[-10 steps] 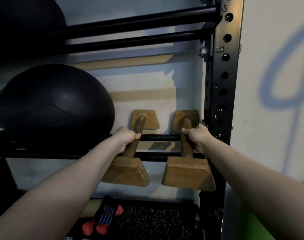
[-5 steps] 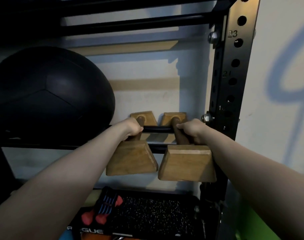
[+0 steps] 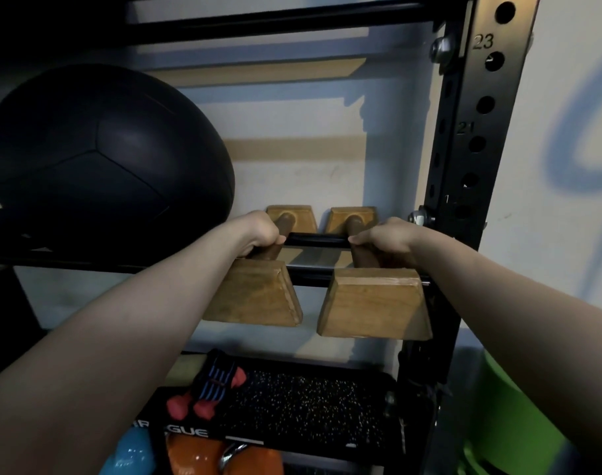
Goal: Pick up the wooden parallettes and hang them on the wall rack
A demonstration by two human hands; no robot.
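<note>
Here, two tan wooden parallettes with dark round handles (image 3: 375,303) lie across the black steel wall rack's rails (image 3: 313,240). My left hand (image 3: 258,231) and right hand (image 3: 388,236) each wrap fingers tight round one handle.

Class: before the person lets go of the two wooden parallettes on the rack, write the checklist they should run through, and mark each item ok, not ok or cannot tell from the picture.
1. Left hand has a closed grip on the left parallette: ok.
2. Right hand has a closed grip on the right parallette: ok.
3. Both handles cross over the rear black rack bar, far blocks behind it: ok.
4. Handles bear fully on the bars, no weight in the hands: cannot tell.
5. The two near blocks are apart, not touching: ok.
6. Left parallette stands clear of the black ball: ok.
</note>
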